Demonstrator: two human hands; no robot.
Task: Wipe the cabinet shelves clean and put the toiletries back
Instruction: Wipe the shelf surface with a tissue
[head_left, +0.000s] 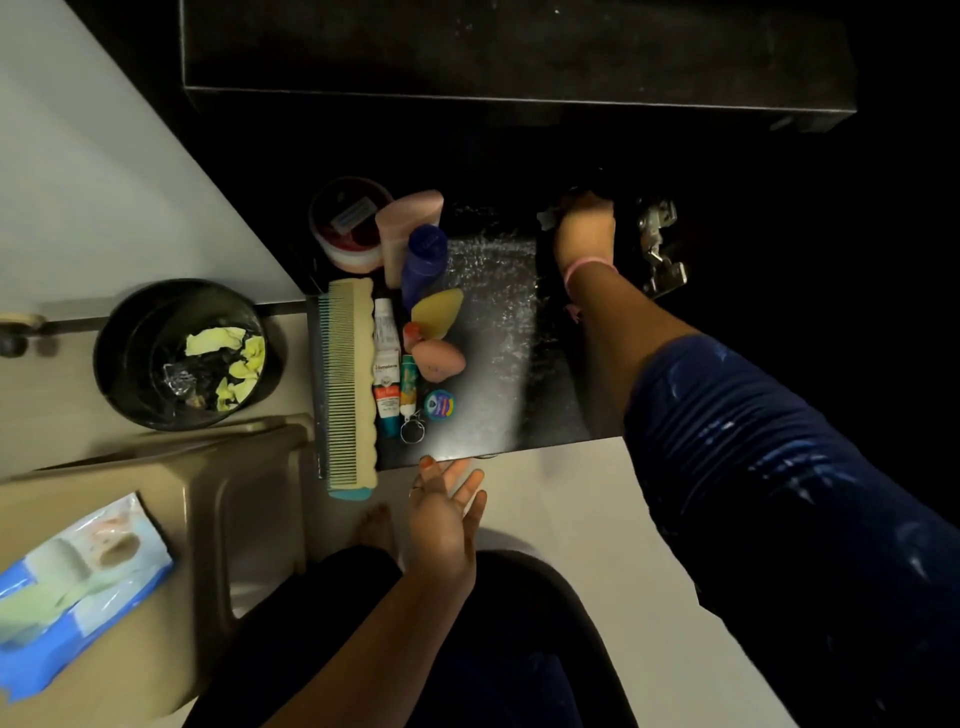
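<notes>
A dark, wet-streaked cabinet shelf (498, 332) holds toiletries along its left side: a large cream comb (349, 384), tubes (387, 374), a blue bottle (425, 260), a pink bottle (402, 228), a red-lidded jar (349, 223), makeup sponges (436, 338) and a small round tin (439, 405). My right hand (584, 228) reaches to the back right of the shelf, pressed on a pale wipe that barely shows at its left edge. Fingers spread and holding nothing, my left hand (447, 514) hovers at the shelf's front edge.
A black waste bin (182, 353) with yellow scraps stands on the floor at left. A beige plastic stool (218, 509) carries a blue wipes pack (78, 587). A metal door hinge (660, 249) sits right of my right hand. An upper shelf (519, 52) overhangs.
</notes>
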